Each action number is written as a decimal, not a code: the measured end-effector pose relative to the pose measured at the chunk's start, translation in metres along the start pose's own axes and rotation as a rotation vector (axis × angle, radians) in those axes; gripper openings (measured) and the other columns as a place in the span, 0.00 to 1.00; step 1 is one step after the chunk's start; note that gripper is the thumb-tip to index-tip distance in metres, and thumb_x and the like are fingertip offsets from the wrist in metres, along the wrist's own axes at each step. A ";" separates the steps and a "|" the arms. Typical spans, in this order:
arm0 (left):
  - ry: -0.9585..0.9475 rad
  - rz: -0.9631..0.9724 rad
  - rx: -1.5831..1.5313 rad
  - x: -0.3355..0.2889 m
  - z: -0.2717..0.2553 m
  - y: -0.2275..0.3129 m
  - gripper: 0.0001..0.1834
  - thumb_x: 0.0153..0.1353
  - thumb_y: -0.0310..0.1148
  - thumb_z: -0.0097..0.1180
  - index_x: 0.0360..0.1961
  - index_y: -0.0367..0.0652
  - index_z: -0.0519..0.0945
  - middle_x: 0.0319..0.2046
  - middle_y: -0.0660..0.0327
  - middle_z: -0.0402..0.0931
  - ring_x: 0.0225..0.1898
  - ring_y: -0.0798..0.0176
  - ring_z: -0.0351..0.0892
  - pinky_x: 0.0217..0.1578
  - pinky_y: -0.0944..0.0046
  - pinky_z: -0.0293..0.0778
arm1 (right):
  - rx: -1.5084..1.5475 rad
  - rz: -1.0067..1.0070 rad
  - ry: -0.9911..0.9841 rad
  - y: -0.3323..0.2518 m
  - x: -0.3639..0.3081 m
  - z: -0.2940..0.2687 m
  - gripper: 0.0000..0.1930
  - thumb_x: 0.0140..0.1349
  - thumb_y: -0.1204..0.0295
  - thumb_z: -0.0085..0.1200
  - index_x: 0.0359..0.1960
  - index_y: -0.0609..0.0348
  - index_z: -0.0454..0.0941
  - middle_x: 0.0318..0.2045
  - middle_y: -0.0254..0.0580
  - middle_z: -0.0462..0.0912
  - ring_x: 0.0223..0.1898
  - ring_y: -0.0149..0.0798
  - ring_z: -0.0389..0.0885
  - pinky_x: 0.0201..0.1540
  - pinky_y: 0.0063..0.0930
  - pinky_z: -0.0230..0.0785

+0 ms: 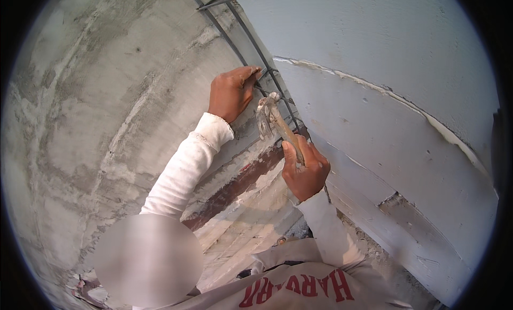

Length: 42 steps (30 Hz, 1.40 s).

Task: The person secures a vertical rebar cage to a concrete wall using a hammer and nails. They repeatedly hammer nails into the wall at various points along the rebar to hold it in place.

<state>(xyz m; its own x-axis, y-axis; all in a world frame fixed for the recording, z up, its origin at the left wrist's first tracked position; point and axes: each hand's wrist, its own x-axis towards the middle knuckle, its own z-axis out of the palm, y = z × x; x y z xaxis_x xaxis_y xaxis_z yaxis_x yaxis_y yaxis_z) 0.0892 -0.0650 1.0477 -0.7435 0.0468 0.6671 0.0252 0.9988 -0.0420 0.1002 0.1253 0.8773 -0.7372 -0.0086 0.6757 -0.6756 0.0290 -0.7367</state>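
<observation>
My left hand [232, 93] reaches up to a frame of steel reinforcing bars [242, 25], its thumb and fingertips pinched together beside a short cross tie. What sits between those fingertips is too small to make out. Lower and to the right, my right hand [307, 168] grips the wooden handle of a claw hammer [285, 131]. The hammer's worn, mortar-crusted head is raised toward the bars, just below my left fingertips. A gap shows between the head and my left hand.
A rough grey concrete surface [123, 96] spreads across the left. Large pale blue-grey panels [385, 117] fill the right, with a ragged mortar seam [395, 93] and a broken patch [398, 203]. A reddish-brown strip [240, 184] runs diagonally below my hands.
</observation>
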 end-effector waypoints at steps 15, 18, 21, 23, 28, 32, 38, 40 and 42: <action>-0.067 0.020 -0.064 0.009 -0.004 -0.005 0.08 0.66 0.29 0.65 0.45 0.40 0.89 0.33 0.52 0.88 0.30 0.56 0.90 0.34 0.61 0.81 | 0.000 -0.023 0.037 -0.004 -0.002 0.002 0.16 0.64 0.65 0.70 0.46 0.64 0.85 0.27 0.45 0.85 0.18 0.47 0.82 0.20 0.36 0.72; -0.118 0.051 0.115 0.010 0.004 -0.007 0.08 0.67 0.34 0.65 0.44 0.45 0.89 0.32 0.52 0.87 0.31 0.49 0.88 0.33 0.56 0.80 | -0.032 -0.007 0.031 -0.002 -0.003 0.003 0.16 0.63 0.64 0.70 0.45 0.64 0.85 0.28 0.44 0.85 0.18 0.47 0.82 0.19 0.36 0.72; -0.149 0.040 0.220 0.008 0.006 -0.012 0.08 0.68 0.37 0.63 0.43 0.48 0.89 0.31 0.53 0.87 0.31 0.46 0.87 0.33 0.53 0.80 | -0.018 0.007 0.048 -0.005 -0.004 0.004 0.16 0.63 0.64 0.70 0.45 0.64 0.85 0.27 0.44 0.85 0.18 0.47 0.82 0.19 0.37 0.72; -0.131 0.058 0.217 0.008 0.009 -0.013 0.07 0.67 0.37 0.63 0.41 0.49 0.88 0.29 0.52 0.86 0.30 0.44 0.86 0.32 0.50 0.79 | -0.037 0.000 0.048 -0.004 -0.003 0.004 0.16 0.64 0.63 0.70 0.45 0.64 0.85 0.27 0.45 0.85 0.18 0.47 0.82 0.19 0.37 0.72; -0.086 0.135 0.224 0.006 0.013 -0.019 0.06 0.66 0.38 0.63 0.36 0.49 0.84 0.24 0.51 0.83 0.28 0.42 0.84 0.29 0.45 0.78 | -0.062 -0.006 0.059 -0.005 -0.004 0.004 0.17 0.64 0.62 0.70 0.44 0.65 0.85 0.27 0.47 0.86 0.20 0.48 0.85 0.21 0.37 0.74; -0.069 0.153 0.244 0.006 0.015 -0.018 0.05 0.65 0.37 0.63 0.37 0.50 0.84 0.23 0.52 0.82 0.26 0.44 0.84 0.28 0.46 0.78 | -0.047 0.000 0.071 -0.004 -0.005 0.007 0.17 0.64 0.62 0.69 0.44 0.65 0.85 0.29 0.49 0.87 0.22 0.50 0.86 0.23 0.38 0.77; -0.004 0.131 0.235 -0.006 0.025 -0.015 0.05 0.64 0.34 0.63 0.39 0.50 0.85 0.22 0.53 0.83 0.24 0.46 0.84 0.26 0.48 0.78 | 0.009 0.002 0.077 0.000 -0.010 0.018 0.15 0.65 0.65 0.67 0.45 0.66 0.85 0.31 0.49 0.88 0.25 0.52 0.87 0.28 0.40 0.79; 0.047 0.128 0.195 -0.014 0.034 -0.017 0.05 0.63 0.33 0.63 0.40 0.50 0.85 0.23 0.53 0.84 0.24 0.46 0.85 0.26 0.48 0.79 | 0.046 0.034 0.054 0.000 -0.011 0.019 0.14 0.67 0.65 0.65 0.44 0.66 0.85 0.30 0.49 0.88 0.25 0.51 0.87 0.29 0.40 0.79; 0.084 0.135 0.200 -0.021 0.041 -0.020 0.12 0.58 0.26 0.62 0.43 0.49 0.84 0.25 0.54 0.85 0.25 0.48 0.86 0.26 0.51 0.81 | 0.111 0.108 0.004 -0.003 -0.012 0.020 0.13 0.69 0.65 0.62 0.44 0.66 0.84 0.29 0.49 0.87 0.25 0.51 0.87 0.29 0.39 0.78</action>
<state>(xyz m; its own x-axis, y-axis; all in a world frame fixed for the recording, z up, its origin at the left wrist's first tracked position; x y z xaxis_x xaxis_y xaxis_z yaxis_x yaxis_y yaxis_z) 0.0772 -0.0866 1.0042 -0.6840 0.1888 0.7047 -0.0183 0.9612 -0.2753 0.1113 0.1056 0.8709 -0.8059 -0.0076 0.5921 -0.5897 -0.0808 -0.8036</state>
